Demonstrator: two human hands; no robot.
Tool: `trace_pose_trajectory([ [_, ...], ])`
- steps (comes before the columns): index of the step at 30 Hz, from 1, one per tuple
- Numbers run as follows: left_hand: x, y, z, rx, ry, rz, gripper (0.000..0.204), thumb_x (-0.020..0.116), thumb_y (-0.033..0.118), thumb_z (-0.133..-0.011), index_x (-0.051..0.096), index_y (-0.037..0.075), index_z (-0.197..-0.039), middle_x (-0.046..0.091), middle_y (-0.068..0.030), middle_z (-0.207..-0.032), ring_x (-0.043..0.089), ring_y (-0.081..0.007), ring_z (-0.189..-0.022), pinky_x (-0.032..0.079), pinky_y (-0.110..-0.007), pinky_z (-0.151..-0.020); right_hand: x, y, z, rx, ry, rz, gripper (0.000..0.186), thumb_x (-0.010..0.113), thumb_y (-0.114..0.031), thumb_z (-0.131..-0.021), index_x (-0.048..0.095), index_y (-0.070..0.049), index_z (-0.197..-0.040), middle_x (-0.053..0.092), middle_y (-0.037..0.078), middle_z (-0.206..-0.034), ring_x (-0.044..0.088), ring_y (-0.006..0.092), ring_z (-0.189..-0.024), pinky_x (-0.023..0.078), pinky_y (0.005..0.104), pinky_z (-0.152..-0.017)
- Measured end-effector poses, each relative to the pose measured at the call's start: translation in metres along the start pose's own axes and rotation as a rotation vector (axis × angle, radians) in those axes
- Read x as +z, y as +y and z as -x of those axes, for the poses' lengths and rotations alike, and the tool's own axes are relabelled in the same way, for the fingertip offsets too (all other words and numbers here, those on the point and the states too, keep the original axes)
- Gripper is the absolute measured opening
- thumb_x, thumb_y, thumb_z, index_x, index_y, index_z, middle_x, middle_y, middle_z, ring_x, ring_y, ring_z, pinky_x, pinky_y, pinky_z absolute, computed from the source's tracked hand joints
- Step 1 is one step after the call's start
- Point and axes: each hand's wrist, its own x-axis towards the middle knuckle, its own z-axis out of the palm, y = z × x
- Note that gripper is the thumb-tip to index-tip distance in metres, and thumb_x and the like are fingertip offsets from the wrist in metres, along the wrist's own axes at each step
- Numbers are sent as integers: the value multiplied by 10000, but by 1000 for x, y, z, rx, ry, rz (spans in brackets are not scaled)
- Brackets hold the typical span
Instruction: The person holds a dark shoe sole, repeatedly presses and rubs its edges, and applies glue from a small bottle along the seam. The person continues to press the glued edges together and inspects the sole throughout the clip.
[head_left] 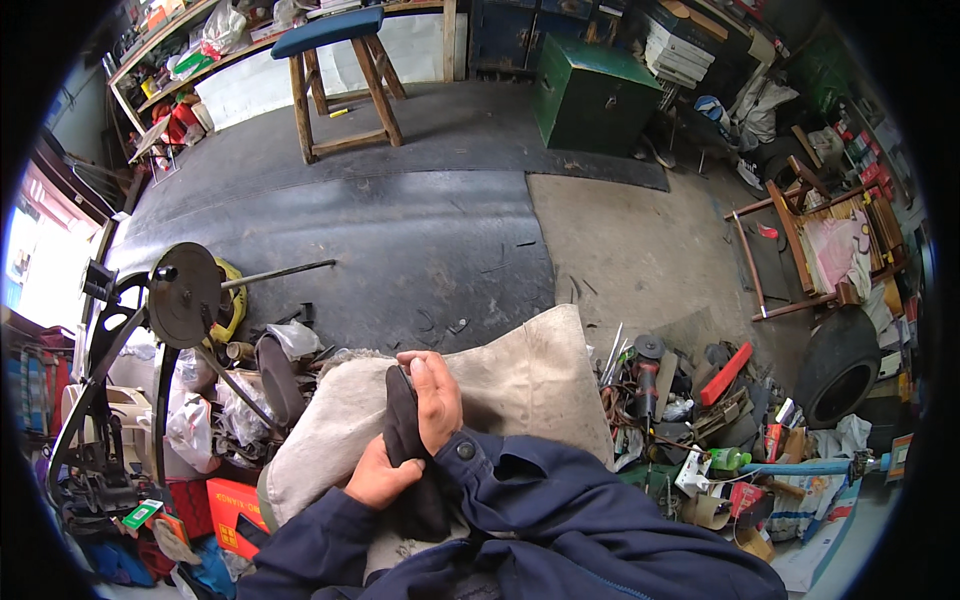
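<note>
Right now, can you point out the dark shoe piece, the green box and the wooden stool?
dark shoe piece (402, 425), head view, on its middle between both hands.
green box (590, 100), head view, on its front face.
wooden stool (330, 30), head view, on its blue padded seat.

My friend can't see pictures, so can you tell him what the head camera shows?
Two hands hold a dark, flat shoe-like piece over a pale cloth on the person's lap: the left hand grips its lower part, the right hand its top. Around lie a tool pile, a sewing machine, a wooden stool and a green box.
</note>
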Motion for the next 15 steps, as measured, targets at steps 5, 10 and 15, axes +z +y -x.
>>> trace_pose_trajectory([
  [5,1,-1,2,-20,-3,44,426,665,25,-815,572,-6,-1230,642,-12,-1117,591,-112,-1020,472,-287,-924,-3,-1,3,122,-31,-140,385,443,-318,-1051,644,-7,-1153,660,64,-1081,588,156,-991,453,287,-910],
  [10,0,-3,1,-4,0,43,466,675,42,-791,573,-7,-1244,630,-4,-1118,585,-115,-1020,459,-280,-932,-3,-1,2,73,-31,-95,399,435,-328,-1053,651,-4,-1142,660,65,-1059,590,157,-976,454,286,-902],
  [15,-1,-4,0,-17,17,-11,440,665,28,-794,585,-21,-1224,647,-25,-1102,596,-129,-1016,483,-295,-914,-1,-3,0,-44,-1,61,422,418,-342,-1058,654,-1,-1132,662,85,-1042,598,179,-969,461,299,-903],
])
